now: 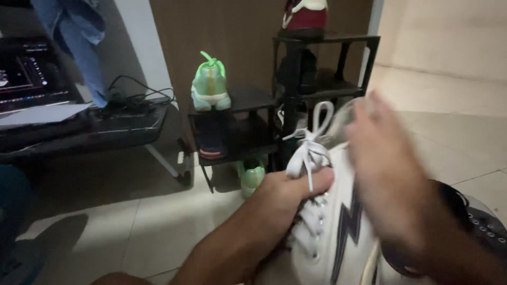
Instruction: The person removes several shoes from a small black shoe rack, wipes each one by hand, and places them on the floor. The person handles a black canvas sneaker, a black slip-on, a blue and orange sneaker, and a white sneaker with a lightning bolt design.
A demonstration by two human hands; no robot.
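Observation:
A white sneaker (338, 232) with a dark zigzag side mark lies in front of me, lower centre. My left hand (285, 192) pinches its white laces (311, 142) just below the looped bow. My right hand (388, 174), blurred by motion, hovers over the sneaker's upper part beside the lace loop; I cannot tell whether it touches the shoe or grips anything.
A black shoe rack (296, 84) stands behind, with a green sneaker (210, 84), a red shoe (305, 15) on top and darker shoes on its shelves. At left, a low black table (105, 129) carries cables and paper. Tiled floor (158, 221) lies around.

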